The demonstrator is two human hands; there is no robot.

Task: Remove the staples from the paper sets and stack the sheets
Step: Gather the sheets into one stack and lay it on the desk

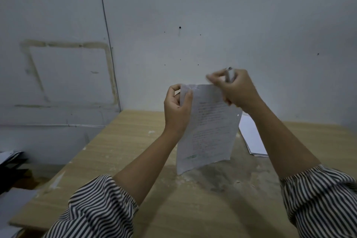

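A printed paper set (207,127) hangs upright in the air above the wooden table (123,141). My left hand (178,105) pinches its top left corner between thumb and fingers. My right hand (235,88) is at the top right edge of the paper, fingers curled round a small metal tool (230,75) whose tip sticks up above the knuckles; its fingertips are blurred. A small hole shows near the paper's right edge. A stack of white sheets (251,137) lies flat on the table behind the held set, partly hidden by my right forearm.
The table stands against a grey wall (193,25). Dark objects and some papers (9,160) sit on the floor at the left, beyond the table's left edge. The table surface is scuffed and dusty near the middle.
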